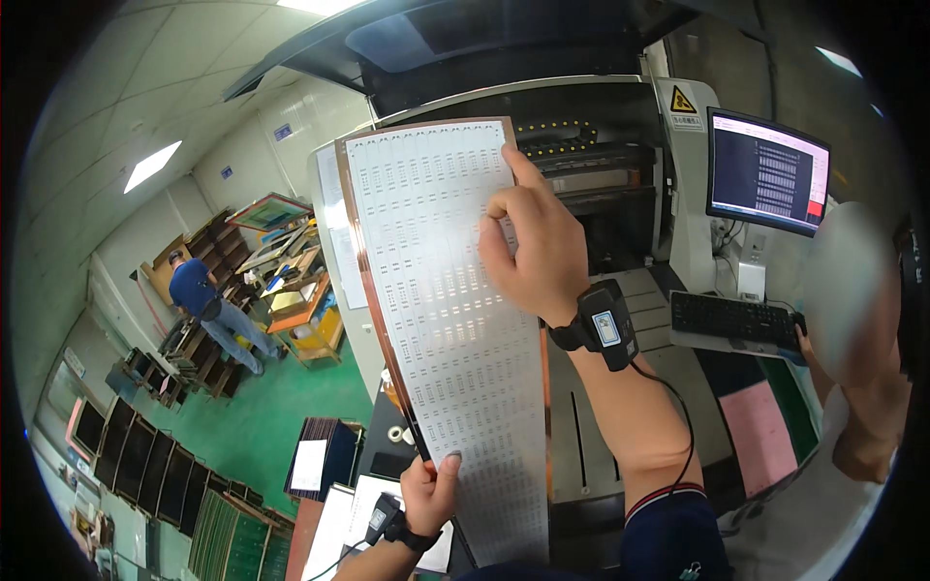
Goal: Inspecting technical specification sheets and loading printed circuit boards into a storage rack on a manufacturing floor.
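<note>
A long, pale panel (448, 242) with copper-coloured edges and rows of small dark marks stands tilted in front of me. My left hand (429, 496) grips its lower left edge, with the thumb on the face. At the upper right, my right hand (539, 242) is over the panel. Its index finger stretches up along the right edge, while the thumb and another finger curl together in a pinch; anything between them is hidden. Each wrist wears a strapped black device (605, 324) with a cable.
Behind the panel is a machine (620, 281) with a raised dark hood (504, 44). To the right are a monitor (770, 169), a keyboard (731, 320) and another person's hand (807, 349). A person in blue (199, 286) stands far left near shelves; stacked boards (228, 537) are lower left.
</note>
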Demonstrator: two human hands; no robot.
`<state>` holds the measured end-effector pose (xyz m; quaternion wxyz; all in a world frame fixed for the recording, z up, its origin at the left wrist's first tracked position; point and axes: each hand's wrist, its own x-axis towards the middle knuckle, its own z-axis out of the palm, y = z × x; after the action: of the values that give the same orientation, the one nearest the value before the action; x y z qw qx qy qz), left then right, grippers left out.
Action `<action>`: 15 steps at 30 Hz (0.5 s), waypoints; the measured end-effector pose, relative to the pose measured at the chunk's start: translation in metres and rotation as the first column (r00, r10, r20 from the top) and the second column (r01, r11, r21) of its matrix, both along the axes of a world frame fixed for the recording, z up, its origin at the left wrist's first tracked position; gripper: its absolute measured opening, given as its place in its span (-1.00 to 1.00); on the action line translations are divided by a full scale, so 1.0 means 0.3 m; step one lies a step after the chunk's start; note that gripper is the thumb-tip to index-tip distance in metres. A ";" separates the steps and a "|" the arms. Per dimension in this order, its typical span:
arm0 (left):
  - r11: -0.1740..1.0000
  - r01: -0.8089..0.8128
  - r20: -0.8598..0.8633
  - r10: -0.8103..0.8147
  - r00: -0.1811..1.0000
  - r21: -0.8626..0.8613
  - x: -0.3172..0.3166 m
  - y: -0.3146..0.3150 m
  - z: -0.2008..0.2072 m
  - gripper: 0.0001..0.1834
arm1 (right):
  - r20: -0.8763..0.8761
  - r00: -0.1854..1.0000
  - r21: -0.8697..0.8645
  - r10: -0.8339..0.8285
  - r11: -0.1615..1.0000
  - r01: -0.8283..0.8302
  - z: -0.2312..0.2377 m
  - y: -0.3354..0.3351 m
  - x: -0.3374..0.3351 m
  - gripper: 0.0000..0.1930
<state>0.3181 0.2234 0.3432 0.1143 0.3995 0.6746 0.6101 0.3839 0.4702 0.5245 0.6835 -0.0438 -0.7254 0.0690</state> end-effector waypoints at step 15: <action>0.996 -0.051 -0.030 0.053 0.998 0.079 0.008 0.046 0.004 -0.70 | -0.069 0.995 -0.008 -0.074 0.997 0.073 -0.046 0.013 0.040 -0.81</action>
<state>0.3205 0.2371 0.3444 0.0717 0.3958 0.6620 0.6324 0.3960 0.4742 0.5106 0.7102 -0.0699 -0.6989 0.0473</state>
